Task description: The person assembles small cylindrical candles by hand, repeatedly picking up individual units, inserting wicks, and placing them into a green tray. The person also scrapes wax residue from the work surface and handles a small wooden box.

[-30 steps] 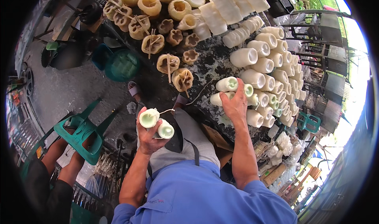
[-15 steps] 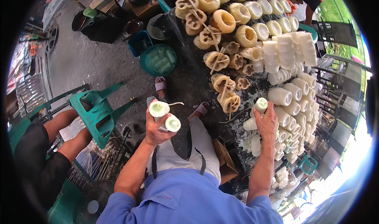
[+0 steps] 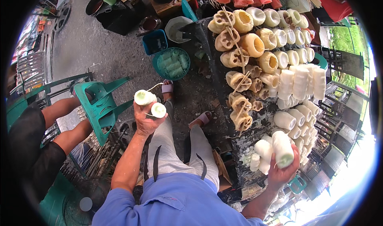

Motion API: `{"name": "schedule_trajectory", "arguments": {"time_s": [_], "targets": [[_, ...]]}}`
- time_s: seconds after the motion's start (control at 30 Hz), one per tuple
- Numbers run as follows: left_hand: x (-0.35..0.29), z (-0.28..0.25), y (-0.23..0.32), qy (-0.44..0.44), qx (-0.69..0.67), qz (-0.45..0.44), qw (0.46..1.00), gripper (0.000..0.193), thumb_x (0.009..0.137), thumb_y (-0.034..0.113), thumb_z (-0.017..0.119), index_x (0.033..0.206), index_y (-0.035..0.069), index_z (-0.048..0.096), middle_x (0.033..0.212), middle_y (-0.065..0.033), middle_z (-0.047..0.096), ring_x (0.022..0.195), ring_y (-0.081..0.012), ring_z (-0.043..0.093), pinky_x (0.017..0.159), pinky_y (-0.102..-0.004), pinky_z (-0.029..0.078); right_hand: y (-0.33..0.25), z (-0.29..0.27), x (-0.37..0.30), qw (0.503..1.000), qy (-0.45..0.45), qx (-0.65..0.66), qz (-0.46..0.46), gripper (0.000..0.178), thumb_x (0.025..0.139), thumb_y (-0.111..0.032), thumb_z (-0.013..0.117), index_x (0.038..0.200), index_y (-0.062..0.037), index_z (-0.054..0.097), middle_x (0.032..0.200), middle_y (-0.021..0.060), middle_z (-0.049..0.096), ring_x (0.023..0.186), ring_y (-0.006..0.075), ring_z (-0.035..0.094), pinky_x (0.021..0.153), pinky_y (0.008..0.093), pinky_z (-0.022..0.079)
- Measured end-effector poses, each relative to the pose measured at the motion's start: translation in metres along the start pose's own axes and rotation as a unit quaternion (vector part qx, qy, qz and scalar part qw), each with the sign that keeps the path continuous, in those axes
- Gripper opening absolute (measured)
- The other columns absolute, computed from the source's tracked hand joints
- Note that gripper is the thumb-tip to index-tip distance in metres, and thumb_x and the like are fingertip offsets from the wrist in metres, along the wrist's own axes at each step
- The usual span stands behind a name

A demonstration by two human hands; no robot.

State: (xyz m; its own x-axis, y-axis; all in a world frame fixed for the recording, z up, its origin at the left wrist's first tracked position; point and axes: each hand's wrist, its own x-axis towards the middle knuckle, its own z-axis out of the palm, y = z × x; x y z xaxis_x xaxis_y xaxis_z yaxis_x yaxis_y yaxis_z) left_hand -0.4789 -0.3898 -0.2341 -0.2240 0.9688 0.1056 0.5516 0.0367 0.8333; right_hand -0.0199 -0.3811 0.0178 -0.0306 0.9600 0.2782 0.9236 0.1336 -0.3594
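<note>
White cylinder [image 3: 282, 148], greenish end [image 3: 285, 161] bodyward

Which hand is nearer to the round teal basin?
Left. The left hand, holding two pale cylinders, is lower left of the basin in the picture; the right hand, grasping another cylinder, is farther off, to the lower right.

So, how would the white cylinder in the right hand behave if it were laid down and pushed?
The white cylinder would probably roll on its side, since its wall is rounded. It seems stiff, showing no visible sag in the right hand. Its fairly smooth-looking surface may be somewhat slippery.
</note>
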Motion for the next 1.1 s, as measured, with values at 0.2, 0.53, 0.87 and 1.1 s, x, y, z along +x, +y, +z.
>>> {"name": "schedule_trajectory", "arguments": {"time_s": [0.2,0.53,0.87,1.1], "targets": [[0.029,0.009,-0.044,0.027,-0.006,-0.001,1.0,0.06,0.064,0.023,0.103,0.116,0.006,0.08,0.136,-0.0182,0.06,0.132,-0.0391,0.058,0.112,-0.0514,0.05,-0.103,0.089,0.065,0.978,-0.09,0.132,-0.133,0.078,0.081,-0.019,0.097,0.141,-0.0007,0.052,0.131,0.0284,0.069,0.112,0.0417,0.075,0.089,0.0496,0.065],[0.121,0.115,-0.24,-0.022,-0.002,0.011,1.0,0.06,0.063,0.026,0.102,0.117,0.008,0.08,0.155,-0.0236,0.051,0.142,-0.044,0.053,0.117,-0.0524,0.049,-0.108,0.521,0.073,0.95,-0.139,0.207,-0.187,0.072,0.081,-0.012,0.092,0.141,-0.0032,0.053,0.137,0.0229,0.066,0.113,0.0457,0.073,0.09,0.0479,0.064],[0.141,0.226,-0.357,-0.255,0.133,-0.205,0.936,0.061,0.071,0.026,0.094,0.125,0.005,0.077,0.164,-0.0367,0.034,0.148,-0.0549,0.042,0.114,-0.0583,0.05,-0.017,0.743,0.048,0.936,-0.295,0.158,-0.111,0.066,0.091,-0.022,0.084,0.144,-0.0064,0.05,0.138,0.0211,0.066,0.119,0.0464,0.069,0.09,0.0521,0.062],[0.148,0.263,-0.354,-0.172,0.15,-0.292,0.929,0.062,0.086,0.022,0.087,0.14,0.002,0.065,0.165,-0.0419,0.03,0.149,-0.0597,0.039,0.114,-0.0609,0.049,-0.027,0.761,0.057,0.936,-0.325,0.126,0.05,0.077,0.095,-0.042,0.081,0.152,0.0022,0.053,0.152,0.031,0.056,0.136,0.0516,0.058,0.112,0.054,0.051]]}}
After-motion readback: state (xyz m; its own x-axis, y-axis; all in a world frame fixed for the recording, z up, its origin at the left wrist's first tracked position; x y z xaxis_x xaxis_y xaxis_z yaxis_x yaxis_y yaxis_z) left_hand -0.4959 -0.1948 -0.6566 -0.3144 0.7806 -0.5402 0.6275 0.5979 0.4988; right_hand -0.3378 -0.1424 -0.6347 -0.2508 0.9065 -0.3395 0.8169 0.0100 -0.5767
